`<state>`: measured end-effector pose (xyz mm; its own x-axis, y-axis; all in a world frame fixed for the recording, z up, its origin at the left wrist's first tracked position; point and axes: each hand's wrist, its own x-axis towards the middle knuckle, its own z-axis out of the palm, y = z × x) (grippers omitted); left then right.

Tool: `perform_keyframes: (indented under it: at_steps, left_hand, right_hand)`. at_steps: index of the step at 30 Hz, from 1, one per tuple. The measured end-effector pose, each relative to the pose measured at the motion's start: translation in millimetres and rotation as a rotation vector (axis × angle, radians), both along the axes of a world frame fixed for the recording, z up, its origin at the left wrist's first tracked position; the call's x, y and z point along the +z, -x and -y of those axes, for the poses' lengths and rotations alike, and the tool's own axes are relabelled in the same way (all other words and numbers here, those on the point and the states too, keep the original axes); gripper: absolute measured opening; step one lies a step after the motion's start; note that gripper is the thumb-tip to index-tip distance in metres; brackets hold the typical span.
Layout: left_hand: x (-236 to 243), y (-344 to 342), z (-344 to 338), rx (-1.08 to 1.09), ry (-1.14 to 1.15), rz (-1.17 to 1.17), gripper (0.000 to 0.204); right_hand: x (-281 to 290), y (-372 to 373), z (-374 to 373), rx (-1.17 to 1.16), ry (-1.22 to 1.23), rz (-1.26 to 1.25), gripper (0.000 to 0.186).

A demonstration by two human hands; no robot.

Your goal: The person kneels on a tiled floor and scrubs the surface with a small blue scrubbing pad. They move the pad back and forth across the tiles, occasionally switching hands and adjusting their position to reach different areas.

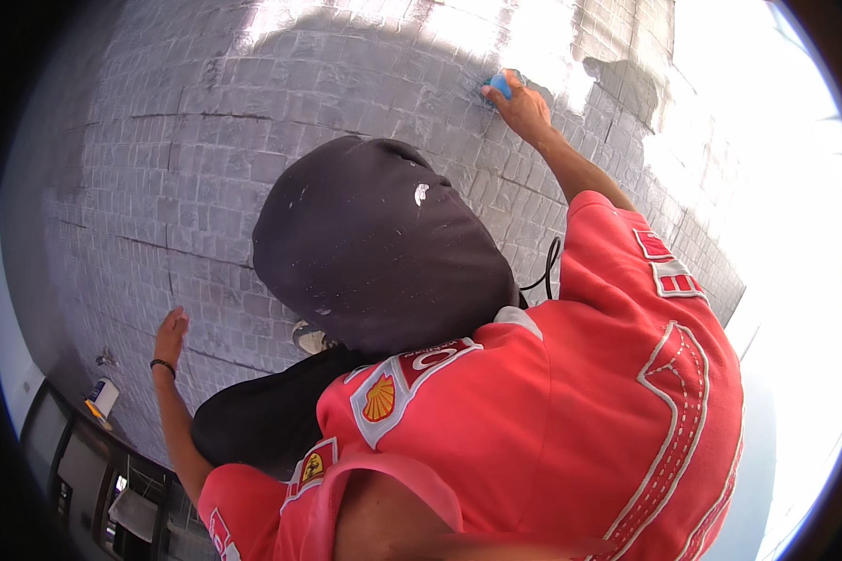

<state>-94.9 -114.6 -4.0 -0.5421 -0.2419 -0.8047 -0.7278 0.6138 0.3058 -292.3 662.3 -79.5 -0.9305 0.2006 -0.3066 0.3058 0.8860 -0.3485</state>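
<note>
My right hand [526,107] reaches out to the far right of centre, over the grey floor of small stone-like tiles [215,140]. Its fingers are closed around a small blue object [500,86], which is pressed to or just over the tiles; it looks like a sponge or pad, though the fingers cover much of it. Off to the left, my left hand [171,337] hangs over the tiles with a dark band at the wrist. Its fingers stretch forward and nothing shows in them.
My bent knee in dark trousers [365,234] fills the middle, with part of a shoe [311,337] beside it. A dark, wet-looking patch [631,89] lies right of my right hand. At lower left stands a white and blue container [103,396] with a yellow part, near dark-framed doors.
</note>
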Motion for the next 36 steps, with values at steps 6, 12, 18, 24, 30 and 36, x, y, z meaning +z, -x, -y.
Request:
perform_keyframes:
  at_steps: [6,12,18,24,30,36]
  left_hand:
    - [5.3,-5.3,8.0,-0.066,0.068,0.143,0.053]
    - [0.4,6.9,3.7,-0.034,0.05,0.092,0.054]
    - [2.1,19.4,-5.8,-0.175,0.098,0.117,0.054]
    - [4.8,34.8,-14.4,-0.211,0.141,0.103,0.059]
    - [33.2,46.4,-30.4,-0.264,0.17,0.031,0.062]
    - [63.1,60.5,-49.6,-0.23,0.121,-0.097,0.064]
  right_hand:
    - [-6.7,-43.8,83.3,0.609,0.011,0.254,0.067]
    - [9.0,59.8,67.6,0.197,-0.153,-0.107,0.056]
    - [9.3,-21.8,112.7,0.829,0.053,0.353,0.061]
    - [-26.6,146.3,58.5,0.177,-0.251,-0.173,0.071]
    - [-30.9,102.8,240.1,0.696,0.024,-0.058,0.085]
    - [-14.3,13.0,383.8,0.795,0.776,0.625,0.073]
